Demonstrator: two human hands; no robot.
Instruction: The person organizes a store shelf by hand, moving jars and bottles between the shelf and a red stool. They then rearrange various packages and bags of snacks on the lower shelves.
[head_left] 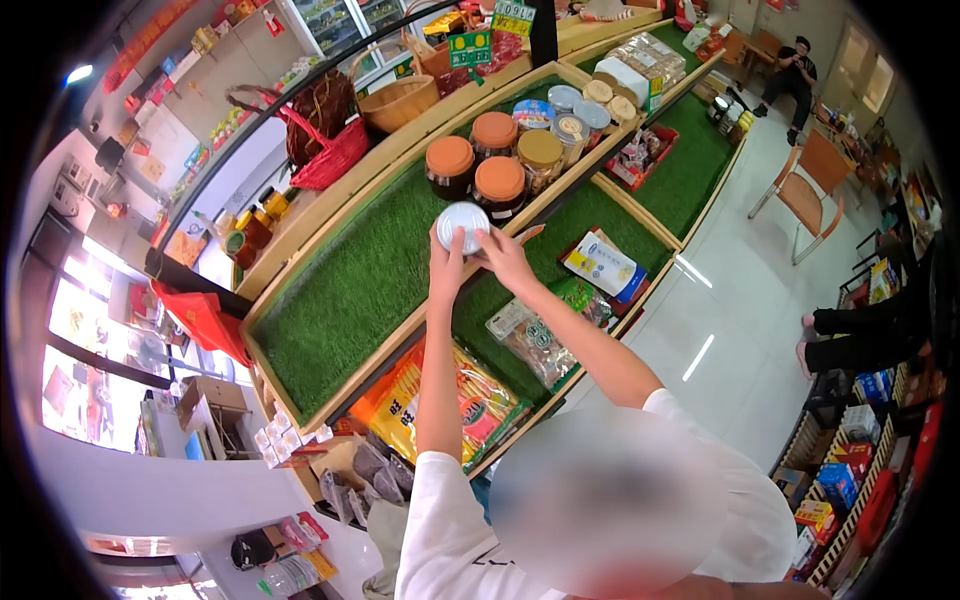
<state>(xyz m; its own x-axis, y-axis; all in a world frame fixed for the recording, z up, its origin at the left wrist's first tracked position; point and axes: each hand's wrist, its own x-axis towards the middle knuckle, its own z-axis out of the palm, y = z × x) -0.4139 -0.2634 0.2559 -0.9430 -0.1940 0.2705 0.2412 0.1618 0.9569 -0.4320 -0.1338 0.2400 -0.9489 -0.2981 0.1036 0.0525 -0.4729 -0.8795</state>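
My left hand (446, 262) and my right hand (502, 254) are both closed around a round can with a silver-white lid (463, 226). The can is held over the upper shelf, which is lined with green artificial turf (350, 300). Just beyond it stand jars with orange lids (499, 178) and dark contents. Beside these are a jar with a gold-brown lid (540, 149) and several more lidded jars and tins. The can's sides are mostly hidden by my fingers.
A lower turf-lined shelf holds a yellow-orange snack bag (400, 395), a clear food packet (540, 345) and a white-and-blue package (605, 263). Baskets (398, 100) stand on the ledge behind. A chair (805, 195) and a seated person (790, 85) are at the right; another person's legs (850, 340) show nearer.
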